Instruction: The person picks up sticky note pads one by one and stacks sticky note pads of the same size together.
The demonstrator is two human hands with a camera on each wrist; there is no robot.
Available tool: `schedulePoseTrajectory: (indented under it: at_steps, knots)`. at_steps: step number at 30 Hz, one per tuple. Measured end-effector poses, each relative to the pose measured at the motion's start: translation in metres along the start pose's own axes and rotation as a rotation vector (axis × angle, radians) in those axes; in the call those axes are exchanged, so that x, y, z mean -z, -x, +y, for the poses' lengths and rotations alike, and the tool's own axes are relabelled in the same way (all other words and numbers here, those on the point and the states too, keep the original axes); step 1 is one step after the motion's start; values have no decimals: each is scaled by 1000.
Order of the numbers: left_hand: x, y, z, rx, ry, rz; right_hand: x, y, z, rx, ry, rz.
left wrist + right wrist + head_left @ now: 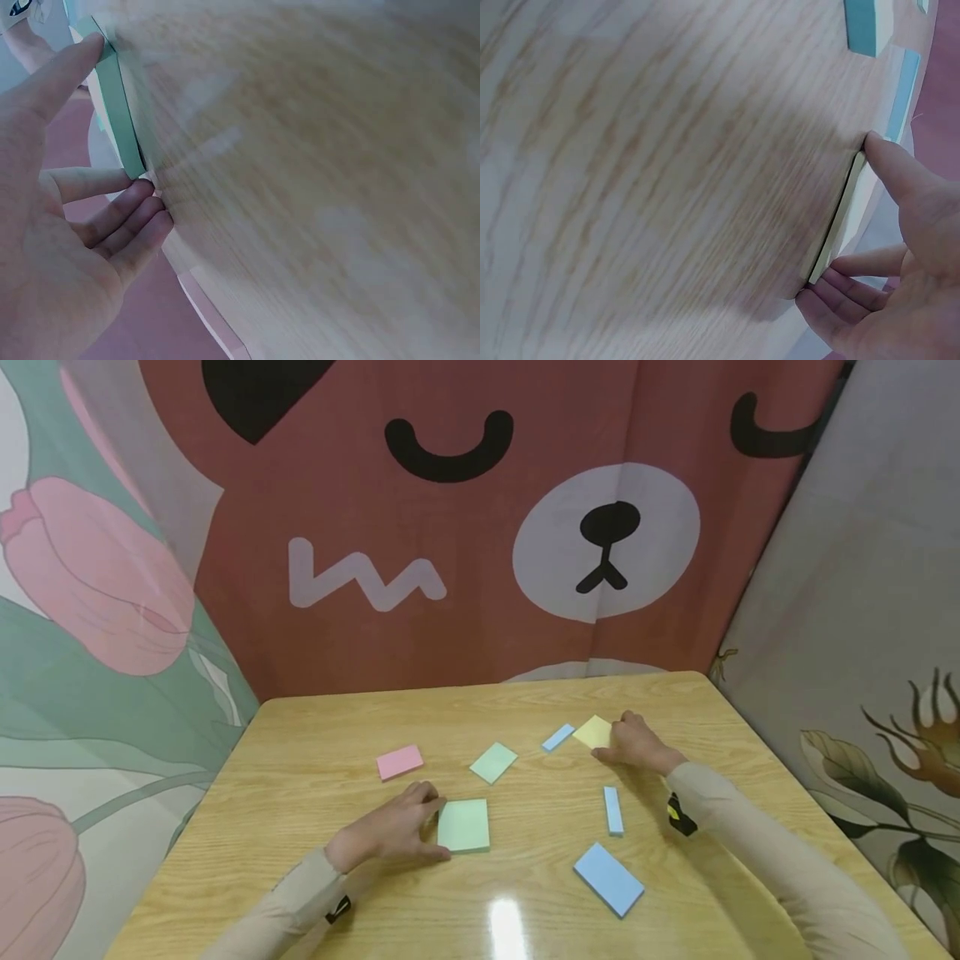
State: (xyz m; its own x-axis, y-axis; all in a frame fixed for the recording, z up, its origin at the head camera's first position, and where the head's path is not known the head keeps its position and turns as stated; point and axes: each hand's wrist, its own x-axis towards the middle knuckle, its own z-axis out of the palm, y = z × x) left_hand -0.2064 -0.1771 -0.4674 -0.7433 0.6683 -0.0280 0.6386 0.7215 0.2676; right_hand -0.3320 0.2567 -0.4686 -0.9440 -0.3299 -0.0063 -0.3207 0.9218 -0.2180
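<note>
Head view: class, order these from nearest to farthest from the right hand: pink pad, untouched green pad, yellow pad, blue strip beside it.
1. Yellow pad, pinched by the right hand.
2. Blue strip, just left of the yellow pad.
3. Untouched green pad, farther left.
4. Pink pad, farthest left.

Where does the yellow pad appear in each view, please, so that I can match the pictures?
Head: yellow pad right of centre, towards the far edge of the table, held by the right grip.
Left wrist: it cannot be made out.
Right wrist: right of centre, held by the right grip.
Shared landmark: the table, in all three views.
</note>
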Motion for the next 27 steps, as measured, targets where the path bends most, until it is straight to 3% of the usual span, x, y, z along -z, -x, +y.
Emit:
schedulePoseTrajectory:
  at_steps: [17,27]
  knots:
    - [-1,-1,-1,-9,-14,2,4,-2,0,-122,-37,-42]
    - [0,0,0,-1,-5,-2,1,-1,0,-92,-33,5]
